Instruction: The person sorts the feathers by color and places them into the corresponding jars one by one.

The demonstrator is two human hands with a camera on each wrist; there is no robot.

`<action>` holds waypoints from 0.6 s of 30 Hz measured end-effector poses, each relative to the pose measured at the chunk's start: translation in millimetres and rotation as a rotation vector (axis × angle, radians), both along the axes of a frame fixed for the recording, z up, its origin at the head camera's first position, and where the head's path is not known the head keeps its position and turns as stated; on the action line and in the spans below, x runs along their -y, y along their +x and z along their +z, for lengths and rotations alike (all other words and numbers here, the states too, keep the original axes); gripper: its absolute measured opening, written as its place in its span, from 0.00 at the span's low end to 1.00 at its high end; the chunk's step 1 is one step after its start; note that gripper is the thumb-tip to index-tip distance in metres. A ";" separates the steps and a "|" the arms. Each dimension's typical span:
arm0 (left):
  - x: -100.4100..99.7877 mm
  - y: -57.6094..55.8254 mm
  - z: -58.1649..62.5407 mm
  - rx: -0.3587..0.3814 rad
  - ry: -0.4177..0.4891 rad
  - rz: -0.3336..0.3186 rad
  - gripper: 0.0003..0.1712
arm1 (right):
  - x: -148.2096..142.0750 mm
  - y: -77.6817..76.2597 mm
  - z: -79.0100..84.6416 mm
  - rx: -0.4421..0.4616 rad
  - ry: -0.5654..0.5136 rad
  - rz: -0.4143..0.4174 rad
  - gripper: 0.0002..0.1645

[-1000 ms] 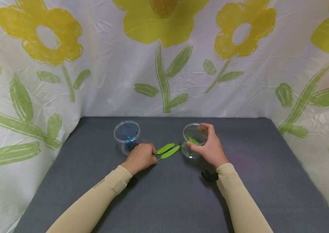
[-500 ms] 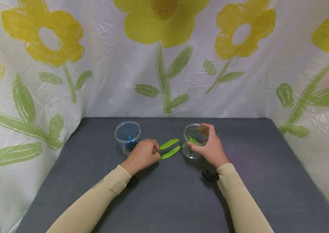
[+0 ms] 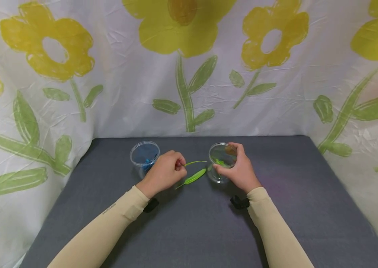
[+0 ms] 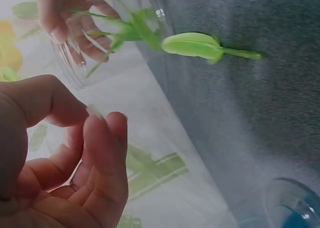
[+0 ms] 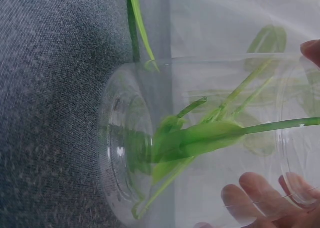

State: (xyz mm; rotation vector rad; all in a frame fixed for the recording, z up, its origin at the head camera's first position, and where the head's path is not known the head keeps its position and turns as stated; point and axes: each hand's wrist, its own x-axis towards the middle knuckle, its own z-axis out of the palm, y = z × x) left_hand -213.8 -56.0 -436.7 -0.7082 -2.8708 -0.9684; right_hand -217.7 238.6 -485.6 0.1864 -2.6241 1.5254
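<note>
Between thumb and fingers, my left hand [image 3: 165, 172] pinches a green feather [image 3: 196, 162], seen edge-on in the head view and pointing right. Below it on the dark cloth lies a second green feather [image 3: 195, 176], which shows also in the left wrist view as a feather [image 4: 192, 45] with its quill pointing right. My right hand [image 3: 241, 170] grips a clear plastic jar [image 3: 218, 179] from its right side, near the rim. Several green feathers [image 5: 200, 138] are inside that jar. The jar stands on the cloth and has no lid over its mouth.
A second clear jar [image 3: 134, 162] stands behind the left hand, with blue pieces [image 3: 147, 162] inside, partly hidden by the hand. Dark grey cloth [image 3: 189, 230] covers the table. A white curtain [image 3: 125, 93] printed with yellow flowers hangs around its back and sides.
Two feathers were by the left hand; it has lifted one slightly up and away, turning it edge-on, while the other stays on the cloth. The right hand keeps holding the jar.
</note>
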 end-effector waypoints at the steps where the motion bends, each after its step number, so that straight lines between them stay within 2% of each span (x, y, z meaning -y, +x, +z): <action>1: -1.0 -0.1 1.9 0.004 0.002 -0.002 0.04 | -0.2 -0.1 0.7 0.000 0.000 0.000 0.59; 5: -4.2 -1.4 8.3 0.003 0.000 -0.010 0.04 | -1.2 -0.8 3.5 0.002 0.003 -0.001 0.59; 10: -6.6 -2.8 16.0 -0.034 0.004 -0.014 0.05 | -1.0 -1.2 5.0 -0.004 -0.004 0.000 0.60; 18: -12.1 -4.1 25.1 -0.085 -0.057 -0.021 0.06 | -0.4 0.5 0.3 0.002 -0.006 -0.003 0.61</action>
